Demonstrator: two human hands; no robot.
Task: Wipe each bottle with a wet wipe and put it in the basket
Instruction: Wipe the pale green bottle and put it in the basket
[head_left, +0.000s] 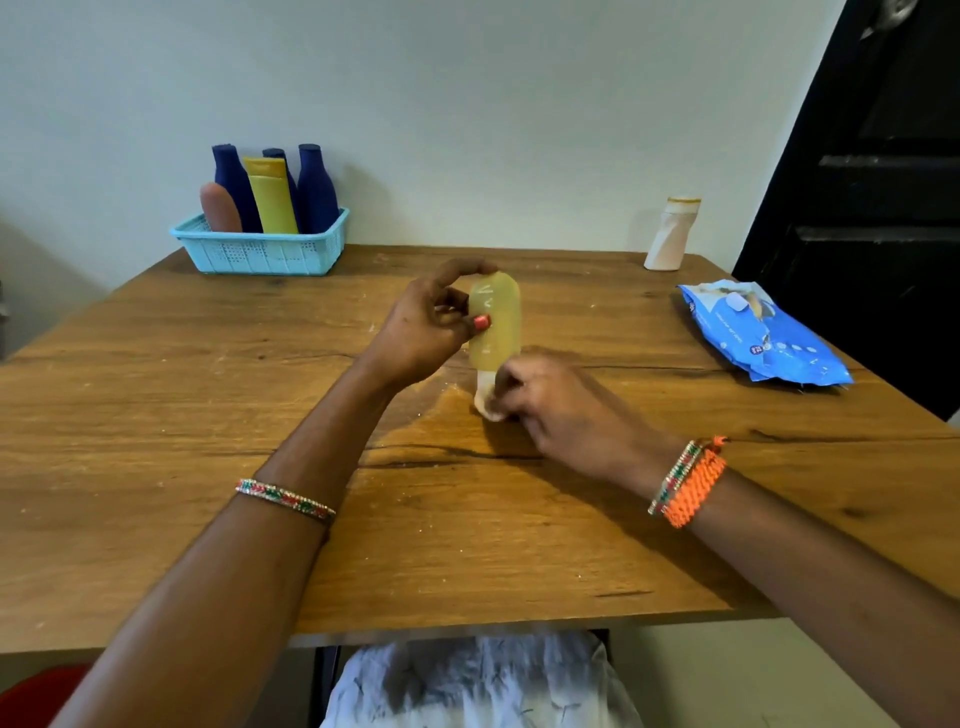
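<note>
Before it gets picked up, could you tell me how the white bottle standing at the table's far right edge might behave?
The white plastic bottle with the tan cap looks dented and leans, so it probably tips easily if nudged. Its crumpled wall suggests it is soft, light and perhaps nearly empty.

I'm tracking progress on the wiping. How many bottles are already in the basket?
5 in the blue basket: three dark blue bottles, a yellow tube, a brown bottle. Others may be hidden behind them.
</note>
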